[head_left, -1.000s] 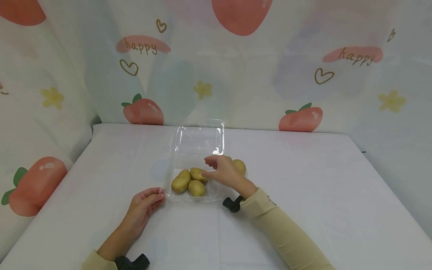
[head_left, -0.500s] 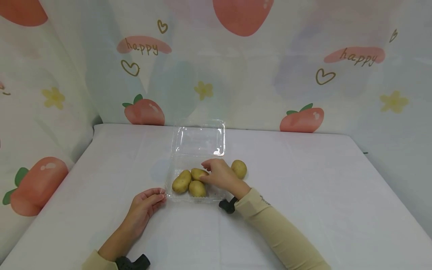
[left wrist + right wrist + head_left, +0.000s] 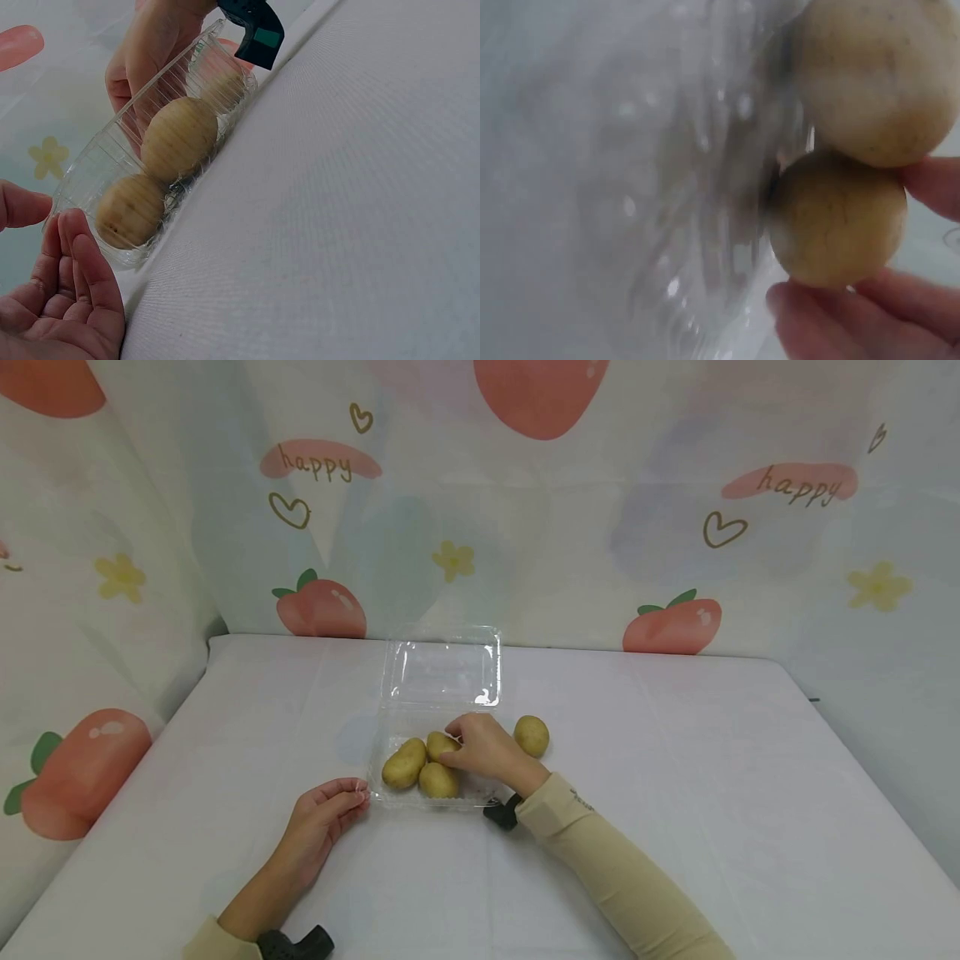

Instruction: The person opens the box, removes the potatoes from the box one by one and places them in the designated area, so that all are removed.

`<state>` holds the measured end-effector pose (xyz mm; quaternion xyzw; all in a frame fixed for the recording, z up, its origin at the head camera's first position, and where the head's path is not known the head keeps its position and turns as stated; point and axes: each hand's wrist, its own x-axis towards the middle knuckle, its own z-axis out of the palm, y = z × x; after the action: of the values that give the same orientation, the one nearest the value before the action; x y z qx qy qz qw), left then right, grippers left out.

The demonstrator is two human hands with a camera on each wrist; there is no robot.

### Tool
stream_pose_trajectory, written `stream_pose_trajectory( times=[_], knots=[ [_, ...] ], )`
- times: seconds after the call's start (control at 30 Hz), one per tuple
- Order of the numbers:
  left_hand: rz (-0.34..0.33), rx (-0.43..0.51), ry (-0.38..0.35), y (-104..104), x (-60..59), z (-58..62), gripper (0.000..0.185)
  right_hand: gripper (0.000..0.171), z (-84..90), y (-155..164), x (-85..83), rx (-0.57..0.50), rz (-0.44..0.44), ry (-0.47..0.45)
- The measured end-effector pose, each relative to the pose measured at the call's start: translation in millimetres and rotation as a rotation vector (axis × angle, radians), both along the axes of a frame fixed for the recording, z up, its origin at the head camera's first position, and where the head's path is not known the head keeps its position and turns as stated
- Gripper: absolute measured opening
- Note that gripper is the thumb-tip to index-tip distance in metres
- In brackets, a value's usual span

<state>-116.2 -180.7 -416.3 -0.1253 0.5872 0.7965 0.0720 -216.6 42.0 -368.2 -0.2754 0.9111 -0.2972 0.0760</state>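
Observation:
A hinged clear plastic box (image 3: 474,789) holds several potatoes, its lid (image 3: 442,672) folded back behind it. My left hand (image 3: 321,822) pinches the near left corner of the box between thumb and fingertips, as the left wrist view also shows. Inside the box, my right hand (image 3: 491,747) grips the back potato (image 3: 441,745) between thumb and fingers. In the right wrist view that potato (image 3: 838,225) lies against the front round potato (image 3: 885,75). A longer potato (image 3: 403,764) rests at the left of the box. The right hand hides part of the box's right side.
One more potato (image 3: 532,737) lies on the white tablecloth (image 3: 675,793) just right of the box. A printed curtain (image 3: 525,527) hangs close behind the table's back edge and along its left side.
My right hand has moved slightly left and closed its fingers on the back potato, which has shifted a little. The left hand stays at the box corner.

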Motion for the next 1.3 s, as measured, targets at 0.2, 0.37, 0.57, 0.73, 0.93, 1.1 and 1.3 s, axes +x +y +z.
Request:
stream_pose_trajectory(
  times=[0.2,0.37,0.57,0.73,0.93,1.1,1.3],
  knots=[
    [0.007,0.007,-0.009,0.2,-0.4,-0.2,0.013,0.024,-2.1,-2.0,-1.1,-0.011,-0.005,-0.047],
    [0.007,0.003,-0.011,-0.3,-0.9,-0.8,0.013,0.031,-5.2,-4.1,-2.1,-0.009,-0.020,-0.065],
    [0.005,0.005,-0.007,0.1,-0.7,0.0,0.013,0.032,-4.5,-6.3,-0.7,-0.001,-0.032,-0.067],
    [0.005,0.007,-0.008,0.3,-0.3,0.3,0.014,0.032,-3.9,-8.2,0.0,0.000,-0.057,-0.081],
    [0.004,0.007,-0.005,0.0,0.2,-0.1,0.014,0.033,-3.5,-8.6,1.5,-0.037,-0.079,-0.092],
    [0.002,0.003,-0.008,-0.1,0.0,-0.6,0.015,0.035,-3.6,-6.9,2.7,-0.087,-0.084,-0.083],
    [0.001,0.002,-0.012,-0.7,-0.4,-1.3,0.014,0.037,-2.2,-2.5,5.3,-0.117,-0.114,-0.011]
  ],
)
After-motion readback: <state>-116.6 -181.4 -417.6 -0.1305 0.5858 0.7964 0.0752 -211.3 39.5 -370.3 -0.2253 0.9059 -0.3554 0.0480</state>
